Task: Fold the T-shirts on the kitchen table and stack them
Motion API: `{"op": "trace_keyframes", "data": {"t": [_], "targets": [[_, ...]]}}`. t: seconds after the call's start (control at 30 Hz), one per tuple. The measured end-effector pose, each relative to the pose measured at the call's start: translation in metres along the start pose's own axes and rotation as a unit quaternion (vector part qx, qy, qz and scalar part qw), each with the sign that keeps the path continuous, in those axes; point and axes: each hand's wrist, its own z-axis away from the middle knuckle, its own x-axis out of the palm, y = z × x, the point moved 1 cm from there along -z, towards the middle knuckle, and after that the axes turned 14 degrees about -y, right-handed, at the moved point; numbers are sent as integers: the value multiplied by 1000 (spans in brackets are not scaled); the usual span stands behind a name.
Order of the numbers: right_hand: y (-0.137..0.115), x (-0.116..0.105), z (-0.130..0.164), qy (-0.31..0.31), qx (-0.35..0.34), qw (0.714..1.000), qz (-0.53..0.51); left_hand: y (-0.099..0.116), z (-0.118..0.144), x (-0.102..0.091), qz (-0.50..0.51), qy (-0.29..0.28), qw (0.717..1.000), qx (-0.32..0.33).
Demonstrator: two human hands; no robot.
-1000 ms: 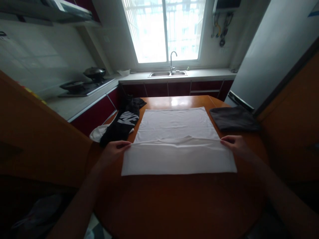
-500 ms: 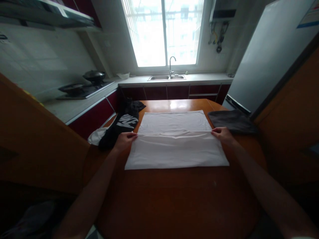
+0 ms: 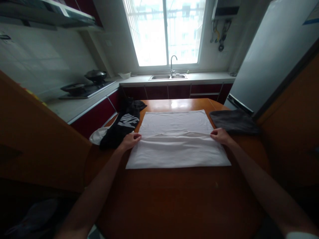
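Observation:
A white cloth garment (image 3: pixel 178 152), its exact kind not clear, lies on the wooden table (image 3: pixel 164 202) with its near part folded over toward the far side. The folded edge runs across its middle and bulges slightly upward. My left hand (image 3: pixel 131 140) pinches that edge at the left end, fingers closed on the fabric. At the right end my right hand (image 3: pixel 221 136) pinches the same edge between thumb and fingers. Beyond the fold, a single flat stretch of the white cloth shows.
Left of the white cloth lies a black garment (image 3: pixel 119 129) with white lettering, over another white cloth (image 3: pixel 97 135). A dark grey folded cloth (image 3: pixel 234 121) rests at the right. Behind the table stand a counter with a sink (image 3: pixel 160 77), a stove (image 3: pixel 82 93) and a fridge (image 3: pixel 266 49).
Both hands have come slightly closer together, the left shifting rightward. The folded edge between them has slackened and bulges a little more. The camera view has shifted slightly.

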Motion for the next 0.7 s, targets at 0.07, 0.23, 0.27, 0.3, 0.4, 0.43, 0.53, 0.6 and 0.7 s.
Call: {"op": "trace_keyframes", "data": {"t": [0.07, 0.23, 0.27, 0.3, 0.4, 0.43, 0.53, 0.6, 0.7], "targets": [[-10, -2, 1, -7, 29, 997, 68, 13, -6, -2, -42, -20, 998, -32], [-54, 10, -13, -9, 30, 993, 116, 60, -34, 9, -68, -62, 995, -23], [-64, 16, -19, -19, 14, 994, 106, 69, -40, 14, -67, -68, 995, -17], [-73, 22, -25, -28, 1, 995, 97, 78, -46, 18, -65, -72, 995, -13], [-91, 40, -41, -36, -9, 996, 83, 95, -58, 28, -58, -78, 995, -3], [-94, 44, -45, -37, -9, 996, 79, 99, -61, 29, -56, -80, 995, 2], [-96, 48, -52, -40, -9, 997, 70, 103, -64, 29, -49, -77, 996, 13], [-94, 48, -53, -36, -8, 997, 67, 104, -64, 29, -47, -60, 997, 13], [-93, 49, -52, -21, 2, 997, 71, 103, -63, 36, -49, -24, 999, -1]]}}
